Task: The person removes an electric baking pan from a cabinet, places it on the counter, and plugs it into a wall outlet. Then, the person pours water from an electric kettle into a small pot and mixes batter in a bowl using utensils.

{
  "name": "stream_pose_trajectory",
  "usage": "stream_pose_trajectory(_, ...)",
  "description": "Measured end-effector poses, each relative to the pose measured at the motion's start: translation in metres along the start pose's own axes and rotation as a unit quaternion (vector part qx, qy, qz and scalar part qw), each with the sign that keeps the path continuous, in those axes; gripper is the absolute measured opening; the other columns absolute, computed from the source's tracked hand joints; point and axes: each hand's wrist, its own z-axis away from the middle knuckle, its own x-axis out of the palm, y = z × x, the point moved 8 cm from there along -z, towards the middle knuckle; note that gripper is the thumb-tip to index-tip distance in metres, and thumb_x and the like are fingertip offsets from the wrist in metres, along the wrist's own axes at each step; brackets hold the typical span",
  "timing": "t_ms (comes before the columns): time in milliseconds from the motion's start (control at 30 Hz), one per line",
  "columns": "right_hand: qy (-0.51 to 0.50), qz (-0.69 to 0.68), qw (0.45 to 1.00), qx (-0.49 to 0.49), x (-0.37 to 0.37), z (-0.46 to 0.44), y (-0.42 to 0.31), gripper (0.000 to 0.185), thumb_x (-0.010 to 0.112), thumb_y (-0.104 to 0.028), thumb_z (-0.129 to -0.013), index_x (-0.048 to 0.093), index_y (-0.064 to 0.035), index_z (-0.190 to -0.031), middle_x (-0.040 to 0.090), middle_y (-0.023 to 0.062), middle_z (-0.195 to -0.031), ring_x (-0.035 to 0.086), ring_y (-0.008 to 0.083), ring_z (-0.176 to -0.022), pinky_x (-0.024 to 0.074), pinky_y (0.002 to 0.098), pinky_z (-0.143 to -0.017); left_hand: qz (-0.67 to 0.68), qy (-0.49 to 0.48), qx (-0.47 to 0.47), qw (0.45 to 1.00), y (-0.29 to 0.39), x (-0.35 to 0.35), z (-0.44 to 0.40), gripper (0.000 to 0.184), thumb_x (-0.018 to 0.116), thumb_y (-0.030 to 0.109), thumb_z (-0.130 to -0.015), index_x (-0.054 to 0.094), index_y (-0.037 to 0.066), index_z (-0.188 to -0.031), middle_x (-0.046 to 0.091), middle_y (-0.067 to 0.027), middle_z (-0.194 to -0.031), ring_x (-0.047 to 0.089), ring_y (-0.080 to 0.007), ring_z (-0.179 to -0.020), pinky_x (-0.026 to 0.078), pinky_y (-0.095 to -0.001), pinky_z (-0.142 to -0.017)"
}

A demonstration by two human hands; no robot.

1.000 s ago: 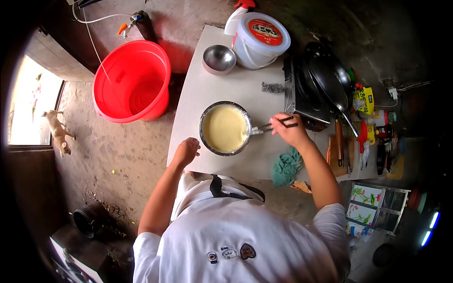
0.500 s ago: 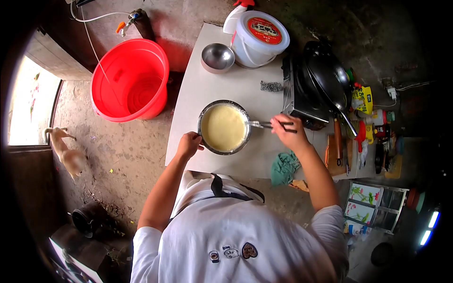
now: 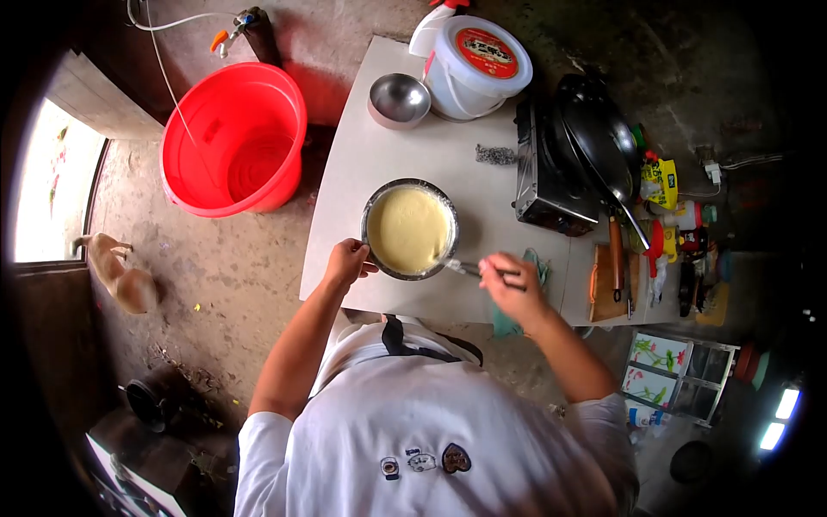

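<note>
A round metal bowl point(image 3: 454, 213) stands on the table, with smooth pale yellow batter point(image 3: 408, 227) inside it. My left hand point(image 3: 349, 262) is closed on the bowl's rim at its lower left. In my right hand point(image 3: 512, 284) are dark chopsticks point(image 3: 468, 269) with lighter, batter-smeared ends. Their tips reach over the lower right rim into the batter, where a small ripple shows. A green cloth point(image 3: 506, 324) lies at the table's front edge, partly hidden behind my right hand.
On the table point(image 3: 345, 185) are a small steel bowl point(image 3: 400, 98), a lidded white bucket point(image 3: 478, 69), a scouring pad point(image 3: 495, 154), and a stove point(image 3: 551, 194) with a wok point(image 3: 594, 129). A red tub point(image 3: 233, 142) stands left, near a dog point(image 3: 121, 274) on the floor.
My right hand has moved down and slightly left with the chopsticks, whose tips have shifted from the bowl's right side to its lower right. My left hand stays at the rim.
</note>
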Motion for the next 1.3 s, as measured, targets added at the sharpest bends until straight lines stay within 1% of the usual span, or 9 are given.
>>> stream_pose_trajectory(167, 0.06, 0.131, 0.974, -0.176, -0.001, -0.016, -0.036, 0.008, 0.057, -0.004, -0.079, 0.053, -0.0014, -0.072, 0.054, 0.0101, -0.062, 0.053, 0.0213, -0.05, 0.0418, 0.0286, -0.047, 0.004, -0.006, 0.012, 1.0, 0.001, 0.0, 0.001, 0.022, 0.043, 0.016, -0.086, 0.051, -0.002, -0.096, 0.063, -0.0115, -0.08, 0.063, -0.0181, -0.062, 0.047, -0.0263, -0.054)
stream_pose_trajectory(333, 0.023, 0.083, 0.996, -0.005, 0.005, 0.005, -0.018, 0.007, 0.057, -0.005, -0.078, 0.053, -0.0039, -0.073, 0.054, 0.0111, -0.064, 0.052, 0.0265, -0.052, 0.0425, 0.03, -0.049, 0.023, -0.009, 0.002, 1.0, -0.001, 0.001, 0.0, 0.022, 0.043, 0.016, -0.087, 0.05, -0.003, -0.096, 0.062, -0.0115, -0.079, 0.063, -0.0179, -0.063, 0.048, -0.0265, -0.056)
stream_pose_trajectory(467, 0.001, 0.043, 0.997, -0.062, 0.021, 0.01, -0.028, 0.006, 0.056, -0.007, -0.079, 0.053, -0.0039, -0.075, 0.055, 0.0116, -0.065, 0.055, 0.0268, -0.055, 0.0437, 0.0325, -0.05, 0.023, -0.01, 0.006, 1.0, -0.002, 0.0, 0.0, 0.022, 0.043, 0.016, -0.087, 0.05, -0.003, -0.095, 0.062, -0.0112, -0.078, 0.063, -0.0178, -0.062, 0.048, -0.0267, -0.056)
stream_pose_trajectory(533, 0.02, 0.164, 0.979, -0.117, 0.013, 0.002, -0.039, 0.007, 0.057, -0.007, -0.078, 0.053, -0.0035, -0.075, 0.055, 0.0113, -0.065, 0.055, 0.0261, -0.056, 0.0436, 0.0333, -0.05, 0.016, -0.011, -0.002, 1.0, -0.001, 0.0, 0.001, 0.024, 0.044, 0.02, -0.089, 0.051, -0.001, -0.097, 0.062, -0.0111, -0.08, 0.063, -0.0183, -0.067, 0.05, -0.0275, -0.06)
stream_pose_trajectory(800, 0.016, 0.083, 0.984, -0.16, 0.058, 0.025, -0.058, 0.005, 0.057, -0.005, -0.078, 0.053, -0.0043, -0.076, 0.053, 0.0113, -0.068, 0.053, 0.0251, -0.051, 0.0417, 0.0327, -0.046, 0.016, -0.018, 0.002, 1.0, -0.003, 0.001, -0.002, 0.024, 0.044, 0.02, -0.089, 0.051, -0.001, -0.097, 0.062, -0.0104, -0.078, 0.064, -0.0184, -0.067, 0.05, -0.0276, -0.06)
stream_pose_trajectory(867, 0.04, 0.035, 0.989, -0.14, 0.055, 0.018, -0.053, 0.004, 0.057, -0.005, -0.078, 0.053, -0.0042, -0.076, 0.054, 0.0113, -0.068, 0.053, 0.0254, -0.052, 0.0414, 0.0322, -0.045, 0.024, -0.022, 0.003, 0.999, -0.002, 0.0, -0.001, 0.024, 0.044, 0.02, -0.089, 0.051, -0.001, -0.096, 0.062, -0.0102, -0.078, 0.064, -0.0183, -0.067, 0.05, -0.0276, -0.06)
stream_pose_trajectory(967, 0.093, 0.165, 0.971, -0.147, 0.027, 0.016, -0.05, 0.004, 0.056, -0.005, -0.079, 0.053, -0.004, -0.076, 0.054, 0.0106, -0.067, 0.052, 0.0243, -0.051, 0.0411, 0.0304, -0.045, 0.02, -0.02, -0.005, 1.0, -0.002, -0.001, -0.002, 0.023, 0.044, 0.021, -0.089, 0.051, -0.001, -0.095, 0.062, -0.0099, -0.076, 0.064, -0.0184, -0.067, 0.05, -0.0275, -0.06)
stream_pose_trajectory(1100, 0.023, 0.071, 0.995, -0.068, 0.053, 0.022, -0.038, 0.005, 0.056, -0.006, -0.079, 0.053, -0.0041, -0.076, 0.054, 0.012, -0.067, 0.055, 0.0265, -0.055, 0.0424, 0.0307, -0.046, 0.01, -0.029, -0.002, 1.0, -0.003, 0.0, -0.004, 0.023, 0.044, 0.021, -0.089, 0.051, -0.001, -0.095, 0.062, -0.0102, -0.078, 0.064, -0.0184, -0.068, 0.05, -0.0279, -0.061)
stream_pose_trajectory(1300, 0.048, 0.087, 0.976, -0.195, 0.072, -0.007, -0.022, 0.007, 0.058, -0.005, -0.077, 0.058, -0.0041, -0.084, 0.059, 0.0134, -0.077, 0.059, 0.0284, -0.064, 0.0466, 0.0338, -0.057, 0.022, -0.041, -0.001, 0.999, -0.003, 0.001, -0.002, 0.023, 0.044, 0.019, -0.088, 0.05, -0.002, -0.095, 0.062, -0.0112, -0.079, 0.064, -0.0183, -0.067, 0.05, -0.0271, -0.06)
